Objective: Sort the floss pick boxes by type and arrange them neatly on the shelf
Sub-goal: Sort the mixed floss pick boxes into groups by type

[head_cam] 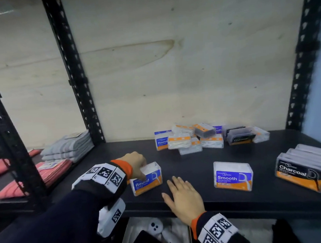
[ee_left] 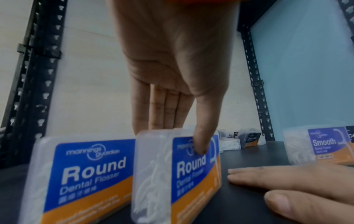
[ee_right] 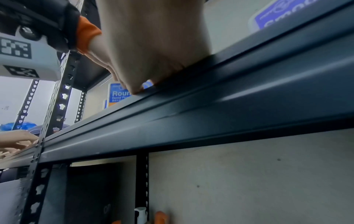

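left hand [head_cam: 135,161] pinches upright round box [head_cam: 147,179], label facing front

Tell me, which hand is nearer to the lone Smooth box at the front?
The right. The right hand lies flat on the shelf just left of the Smooth box; the left hand grips a Round box farther left.

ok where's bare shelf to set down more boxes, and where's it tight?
Free: the black shelf top between the jumbled pile of clear floss boxes at the back and the front row; also between the blue-label Smooth box and the black-label Charcoal row. Tight: the left hand grips the blue-label Round box, right hand flat beside it.
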